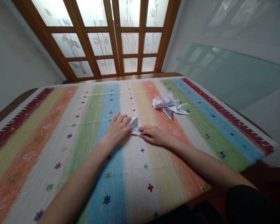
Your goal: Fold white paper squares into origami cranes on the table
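A folded white paper sits near the middle of the tabletop, on a cloth with bright stripes. One pointy bit of the paper sticks up. The left hand has its fingers bent over the paper's left side, but I can't tell if it grips. The right hand pinches the paper's right corner with its fingertips. Past the right hand, a bunch of folded paper birds lies close together on the cloth. Wooden doors stand behind the tabletop.
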The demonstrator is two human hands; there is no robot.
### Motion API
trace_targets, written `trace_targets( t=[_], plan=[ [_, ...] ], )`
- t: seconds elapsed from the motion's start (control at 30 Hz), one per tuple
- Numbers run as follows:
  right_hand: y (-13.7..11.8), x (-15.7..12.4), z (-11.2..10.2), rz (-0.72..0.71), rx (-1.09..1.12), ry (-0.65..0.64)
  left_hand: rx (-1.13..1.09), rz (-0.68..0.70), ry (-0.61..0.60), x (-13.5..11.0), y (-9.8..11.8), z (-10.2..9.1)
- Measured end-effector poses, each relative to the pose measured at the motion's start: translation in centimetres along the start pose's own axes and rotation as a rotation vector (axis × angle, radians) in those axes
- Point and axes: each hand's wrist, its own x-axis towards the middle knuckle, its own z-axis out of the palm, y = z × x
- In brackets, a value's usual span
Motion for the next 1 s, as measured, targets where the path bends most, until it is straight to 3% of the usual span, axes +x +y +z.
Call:
trace_targets(
  t=[0.3,0.67,1.0],
  plan=[
    [0.0,-0.4,0.2,-0.012,-0.067,0.027,0.107,-0.037,-0.031,0.7,1.0,0.7],
    [-0.2,-0.2,0.1,-0.059,-0.111,0.054,-0.123,-0.061,-0.233,0.2,-0.6,0.6],
    [-0.4,-0.5,0.3,-0.046,-0.139,0.056,-0.112,-0.171,-0.185,0.8,0.6,1.4]
  ],
)
